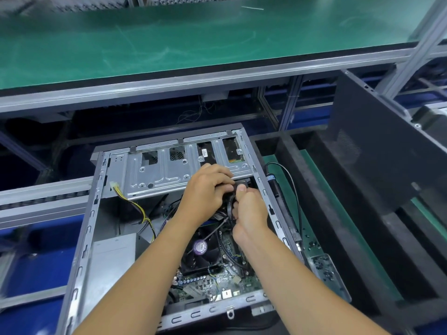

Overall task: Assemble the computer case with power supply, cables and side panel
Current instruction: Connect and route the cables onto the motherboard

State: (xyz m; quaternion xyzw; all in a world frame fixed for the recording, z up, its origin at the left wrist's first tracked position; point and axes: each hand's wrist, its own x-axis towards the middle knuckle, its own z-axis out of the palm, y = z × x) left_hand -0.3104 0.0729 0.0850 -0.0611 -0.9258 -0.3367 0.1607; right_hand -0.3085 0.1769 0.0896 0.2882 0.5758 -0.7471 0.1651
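Note:
An open grey computer case [83,240] lies flat in front of me with its motherboard [215,281] and CPU fan [202,250] exposed. Both hands meet over the case's upper right part, just below the metal drive bracket [157,172]. My left hand [205,189] grips a bundle of black cables [229,205], and my right hand [249,211] pinches the same bundle, thumb up. The grey power supply [113,255] sits in the case's lower left, with a yellow-black cable [137,206] running from it. The dark side panel [377,146] leans upright at the right.
A black electric screwdriver [283,201] with its cord lies along the case's right edge. A clear tray of small screws [326,269] sits on the green mat at the right. A green-topped shelf [193,39] spans above the bench. Black foam blocks [338,213] stand to the right.

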